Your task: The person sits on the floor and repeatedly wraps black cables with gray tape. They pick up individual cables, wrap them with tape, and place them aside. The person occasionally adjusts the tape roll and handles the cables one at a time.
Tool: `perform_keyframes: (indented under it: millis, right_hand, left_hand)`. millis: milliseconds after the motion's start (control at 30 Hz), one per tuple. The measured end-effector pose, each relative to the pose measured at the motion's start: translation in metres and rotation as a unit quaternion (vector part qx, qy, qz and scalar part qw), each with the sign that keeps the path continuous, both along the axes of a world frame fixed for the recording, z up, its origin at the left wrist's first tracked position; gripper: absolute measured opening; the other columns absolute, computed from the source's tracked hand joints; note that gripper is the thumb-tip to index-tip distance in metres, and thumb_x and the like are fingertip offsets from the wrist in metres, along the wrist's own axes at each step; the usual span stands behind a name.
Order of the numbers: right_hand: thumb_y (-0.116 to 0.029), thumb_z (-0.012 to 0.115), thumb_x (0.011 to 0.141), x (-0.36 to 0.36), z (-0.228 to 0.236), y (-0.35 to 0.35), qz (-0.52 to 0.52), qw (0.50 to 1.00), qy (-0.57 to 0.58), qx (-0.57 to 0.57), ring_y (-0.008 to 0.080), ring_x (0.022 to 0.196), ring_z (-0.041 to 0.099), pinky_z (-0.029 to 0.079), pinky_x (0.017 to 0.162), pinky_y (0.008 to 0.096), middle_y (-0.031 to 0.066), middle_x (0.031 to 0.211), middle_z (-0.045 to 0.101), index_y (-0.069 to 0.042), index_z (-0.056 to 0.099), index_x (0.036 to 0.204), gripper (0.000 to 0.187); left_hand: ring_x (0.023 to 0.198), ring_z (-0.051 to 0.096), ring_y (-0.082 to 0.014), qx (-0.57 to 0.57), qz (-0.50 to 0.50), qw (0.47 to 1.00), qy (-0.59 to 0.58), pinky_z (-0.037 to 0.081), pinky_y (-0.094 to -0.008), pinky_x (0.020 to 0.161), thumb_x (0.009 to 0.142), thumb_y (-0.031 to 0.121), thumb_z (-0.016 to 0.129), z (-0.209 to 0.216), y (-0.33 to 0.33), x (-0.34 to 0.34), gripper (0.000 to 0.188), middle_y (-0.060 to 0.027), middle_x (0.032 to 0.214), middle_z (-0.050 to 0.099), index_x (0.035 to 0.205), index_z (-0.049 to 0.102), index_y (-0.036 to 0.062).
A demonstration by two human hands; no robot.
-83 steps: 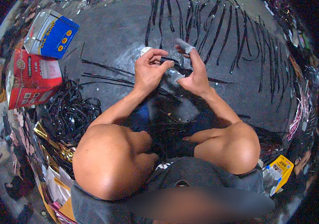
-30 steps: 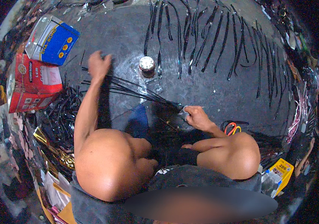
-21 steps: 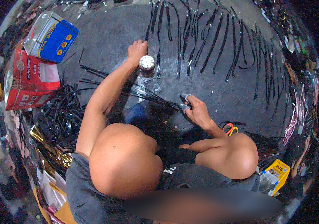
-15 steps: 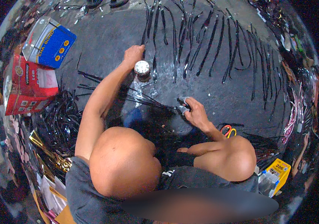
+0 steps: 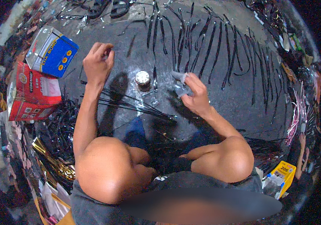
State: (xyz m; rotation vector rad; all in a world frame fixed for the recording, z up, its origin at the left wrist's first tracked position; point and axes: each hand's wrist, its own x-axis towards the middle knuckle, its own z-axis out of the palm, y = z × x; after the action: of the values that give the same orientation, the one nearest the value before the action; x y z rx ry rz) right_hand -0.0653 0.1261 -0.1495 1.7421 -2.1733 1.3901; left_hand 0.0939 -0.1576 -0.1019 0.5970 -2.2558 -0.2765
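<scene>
My left hand is raised over the left side of the dark mat. Its fingers are loosely curled, the thumb apart from them, and nothing shows in its grasp. Below its wrist lies a bundle of thin black strips, gathered at the right end and fanned at the left. My right hand hovers right of a small jar with a whitish speckled lid. Grey wraps cover its thumb and index finger, which stand apart with nothing visible between them. Separate black strips lie in a row along the far side.
At the left stand a blue and white box and a red box, beside a heap of black strips. Gold foil lies by my left knee. A yellow box is at the lower right; pinkish strands lie above it.
My left hand has left the row's left end and swung left and toward me. My right hand has lifted away from the bundle's gathered end. The scissors by my right forearm are now hidden.
</scene>
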Motion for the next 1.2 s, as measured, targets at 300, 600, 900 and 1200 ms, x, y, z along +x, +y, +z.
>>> perform_keyframes:
  millis: [300,600,900,1200]
  right_hand:
    - [0.001,0.061,0.072,0.022,0.013,-0.034,0.032,0.994,-0.106,0.011,0.0276,0.086,0.062,0.049,0.075,0.0338,0.0136,0.093,0.061,0.002,0.064,0.104,0.032]
    - [-0.006,0.066,0.085,0.014,-0.043,-0.001,-0.074,0.96,-0.265,0.056,0.0128,0.083,0.062,0.049,0.074,0.0259,0.0054,0.092,0.063,-0.002,0.067,0.108,0.023]
    - [-0.002,0.065,0.081,0.024,-0.036,0.0,-0.063,0.961,-0.262,0.068,0.0142,0.078,0.06,0.048,0.069,0.0269,0.0062,0.089,0.061,-0.002,0.067,0.103,0.023]
    - [-0.002,0.065,0.081,0.015,-0.041,-0.003,-0.085,0.962,-0.255,0.041,0.0146,0.081,0.06,0.049,0.073,0.027,0.0065,0.09,0.062,-0.002,0.066,0.105,0.024]
  left_hand:
    - [0.088,0.068,-0.0256,0.236,0.062,0.965,-0.096,0.054,-0.035,0.078,0.076,0.021,0.072,-0.107,-0.035,-0.006,0.028,-0.011,0.099,0.069,0.099,0.068,0.0058]
    - [0.097,0.066,-0.0341,0.214,0.13,0.926,-0.282,0.052,-0.0453,0.084,0.072,0.036,0.076,-0.175,-0.044,-0.047,0.041,-0.0158,0.101,0.07,0.102,0.069,0.0084]
    - [0.099,0.066,-0.0357,0.305,0.222,0.886,-0.269,0.053,-0.0465,0.085,0.074,0.021,0.072,-0.164,-0.049,-0.062,0.024,-0.0172,0.104,0.069,0.096,0.071,0.0101]
    - [0.061,0.066,-0.0133,0.478,0.047,0.857,0.189,0.053,-0.0265,0.059,0.075,0.004,0.07,-0.097,-0.111,-0.06,0.008,-0.0055,0.071,0.069,0.08,0.07,-0.0027]
